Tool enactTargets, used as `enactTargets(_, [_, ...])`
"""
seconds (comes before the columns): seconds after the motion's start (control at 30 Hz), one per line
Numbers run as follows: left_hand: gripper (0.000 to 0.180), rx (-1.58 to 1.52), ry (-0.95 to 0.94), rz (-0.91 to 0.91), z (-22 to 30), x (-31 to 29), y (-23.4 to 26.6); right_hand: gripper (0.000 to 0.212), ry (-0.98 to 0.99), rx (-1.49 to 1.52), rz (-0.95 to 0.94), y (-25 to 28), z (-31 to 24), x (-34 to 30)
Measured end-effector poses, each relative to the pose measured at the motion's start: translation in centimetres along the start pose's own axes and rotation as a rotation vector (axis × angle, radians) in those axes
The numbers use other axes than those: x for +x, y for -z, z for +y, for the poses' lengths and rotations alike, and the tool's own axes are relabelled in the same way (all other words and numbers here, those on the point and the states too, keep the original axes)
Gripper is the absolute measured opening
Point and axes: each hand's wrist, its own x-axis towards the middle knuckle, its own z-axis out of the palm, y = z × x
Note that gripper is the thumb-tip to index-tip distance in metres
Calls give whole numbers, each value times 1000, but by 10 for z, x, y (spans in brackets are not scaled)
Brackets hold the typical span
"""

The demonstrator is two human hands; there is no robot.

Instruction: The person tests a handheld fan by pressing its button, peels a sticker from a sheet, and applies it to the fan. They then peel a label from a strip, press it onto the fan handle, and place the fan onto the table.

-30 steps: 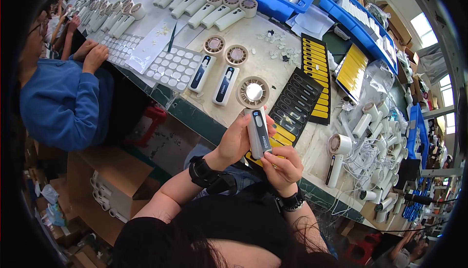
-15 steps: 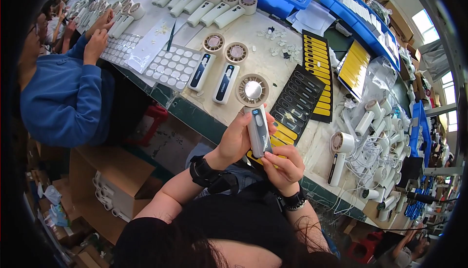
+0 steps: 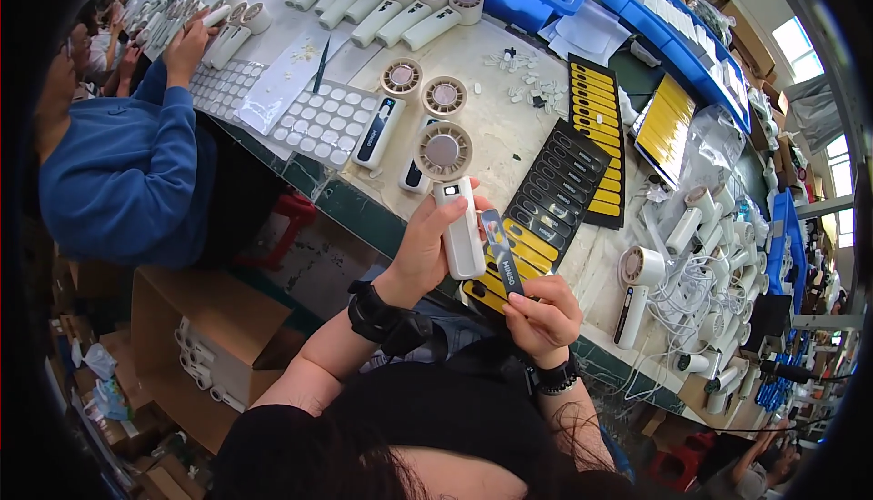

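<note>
My left hand (image 3: 420, 244) is closed around the handle of a white handheld fan (image 3: 465, 250), its round grilled head pointing away from me. A small dark display window shows near the top of the bare, recessed handle front. Between the thumb and fingers of my right hand (image 3: 547, 316) is the lower end of a dark, glossy panel sticker (image 3: 499, 247). The sticker stands just right of the handle, apart from it. Beyond lie a fan with a dark front panel (image 3: 379, 133) and a second one (image 3: 413, 177), partly hidden by the held fan.
Right of my hands lie a black sticker sheet (image 3: 566, 169) and a black-and-yellow sheet (image 3: 596, 127). Several fans (image 3: 382, 23) line the back near a blue bin (image 3: 518, 0). Fans with tangled white cables (image 3: 677, 273) crowd the right. A person in blue (image 3: 118, 182) works at the left.
The panel sticker has come away from the fan's handle and moved right with my right hand. My left hand has shifted the fan slightly left and nearer the table's fans.
</note>
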Motion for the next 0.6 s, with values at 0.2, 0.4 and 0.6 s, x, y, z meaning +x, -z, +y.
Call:
enactTargets(0.2, [42, 154, 9, 41, 19, -2, -6, 21, 21, 8, -47, 1, 1, -3])
enactTargets(0.4, [42, 180, 28, 34, 22, -2, -3, 19, 29, 3, -69, -1, 3, -2])
enactTargets(0.6, [39, 187, 26, 53, 21, -2, -3, 24, 11, 2, -88, 0, 5, -2])
